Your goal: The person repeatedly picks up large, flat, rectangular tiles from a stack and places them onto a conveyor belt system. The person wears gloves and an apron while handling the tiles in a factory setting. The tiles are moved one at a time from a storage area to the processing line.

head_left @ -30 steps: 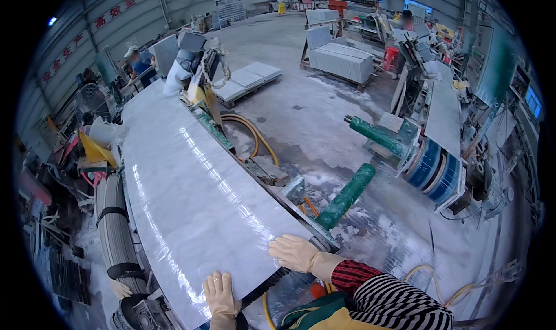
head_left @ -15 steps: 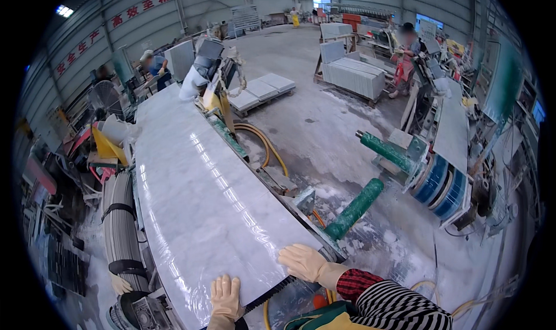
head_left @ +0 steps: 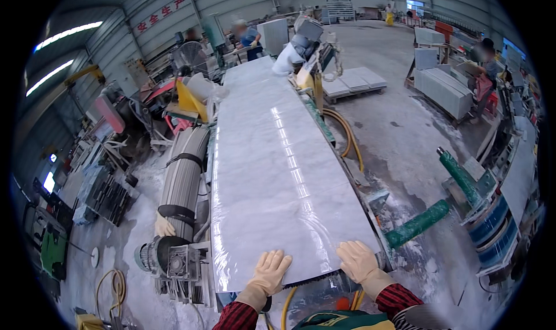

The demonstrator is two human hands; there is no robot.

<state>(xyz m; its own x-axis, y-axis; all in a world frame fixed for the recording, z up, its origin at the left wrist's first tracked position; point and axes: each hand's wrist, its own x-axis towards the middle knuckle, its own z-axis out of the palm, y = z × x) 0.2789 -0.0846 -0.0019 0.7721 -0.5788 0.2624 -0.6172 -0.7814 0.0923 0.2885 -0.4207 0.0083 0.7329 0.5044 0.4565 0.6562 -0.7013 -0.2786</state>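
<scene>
A long pale marbled stone slab (head_left: pixel 255 173) with a glossy surface lies on the machine bed and stretches away from me. My left hand (head_left: pixel 270 270), in a cream rubber glove, rests palm down on its near edge, fingers extended. Near the slab's close right corner, my right hand (head_left: pixel 357 261) lies flat in a matching glove, fingers pointing forward. Neither hand grips anything. Below the slab's near edge, a dark toothed strip (head_left: pixel 313 279) shows between the hands.
To the left sit a motor (head_left: pixel 174 259) and a strapped roll of grey strips (head_left: pixel 185 170), with a spare glove (head_left: pixel 164 224) on it. A green roller (head_left: pixel 417 223) juts out at right. A machine head (head_left: pixel 301 43) stands over the far end. Other people work farther off.
My view has swung left, so the slab and machines appear farther right. Both gloved hands remain flat on the slab's near end, and more of my left sleeve shows.
</scene>
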